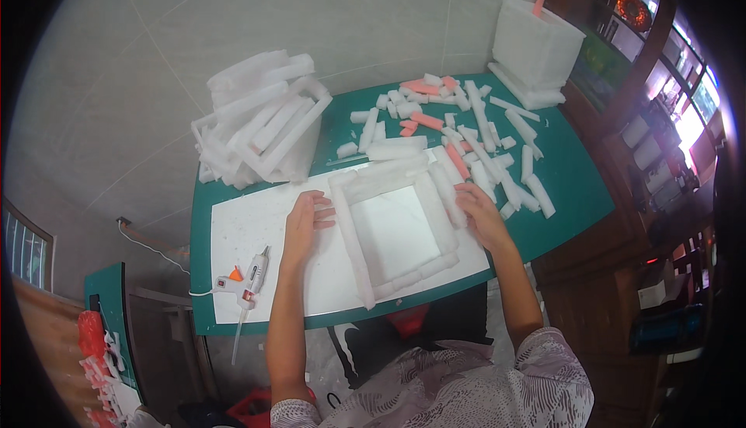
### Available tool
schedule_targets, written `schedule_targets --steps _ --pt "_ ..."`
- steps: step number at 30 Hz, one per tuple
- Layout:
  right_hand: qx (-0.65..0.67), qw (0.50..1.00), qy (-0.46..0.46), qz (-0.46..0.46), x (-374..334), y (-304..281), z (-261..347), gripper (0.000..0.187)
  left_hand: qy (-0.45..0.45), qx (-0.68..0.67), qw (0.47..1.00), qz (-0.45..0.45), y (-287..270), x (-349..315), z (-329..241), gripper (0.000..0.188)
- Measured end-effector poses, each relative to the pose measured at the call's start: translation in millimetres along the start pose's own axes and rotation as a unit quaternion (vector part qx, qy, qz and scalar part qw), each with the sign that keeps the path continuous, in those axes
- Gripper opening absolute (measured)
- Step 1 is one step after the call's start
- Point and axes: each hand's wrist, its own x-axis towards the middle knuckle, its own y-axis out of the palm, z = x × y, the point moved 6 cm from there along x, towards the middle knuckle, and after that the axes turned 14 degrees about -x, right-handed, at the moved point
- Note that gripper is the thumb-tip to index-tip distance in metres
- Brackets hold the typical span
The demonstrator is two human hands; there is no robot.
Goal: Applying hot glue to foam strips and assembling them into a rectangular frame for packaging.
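A rectangular frame of white foam strips (353,249) lies on a white board (241,272) on the green table in front of me. My left hand (312,216) is beside the frame's left side, fingers apart and pointing at it, with nothing in them. Along the frame's right side lies a separate white foam strip (446,188). My right hand (478,212) has its curled fingers on the outer edge of that strip; part of the grip is hidden.
A glue gun (252,276) with a cord lies at the board's left. Stacked white foam frames (260,121) stand at the back left. Loose white and pink foam pieces (426,119) cover the back right of the green table (571,210). A white foam box (536,47) stands beyond them.
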Motion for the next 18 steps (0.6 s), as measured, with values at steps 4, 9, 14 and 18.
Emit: schedule_targets --steps 4,9,14,18 --pt "-0.038 0.999 -0.003 0.001 4 -3 -11 0.027 -0.004 -0.004 1.000 0.018 1 1 1 0.043" --pt "-0.023 0.999 0.034 0.006 -3 10 -6 0.030 0.005 -0.003 1.000 0.027 3 -1 -2 0.045" --pt "-0.034 0.999 0.030 0.010 3 26 -3 0.029 0.023 0.054 0.998 -0.013 0 0 -5 0.043" --pt "-0.054 0.998 0.038 0.014 15 42 2 0.029 0.034 0.077 0.995 -0.049 -9 2 -3 0.041"
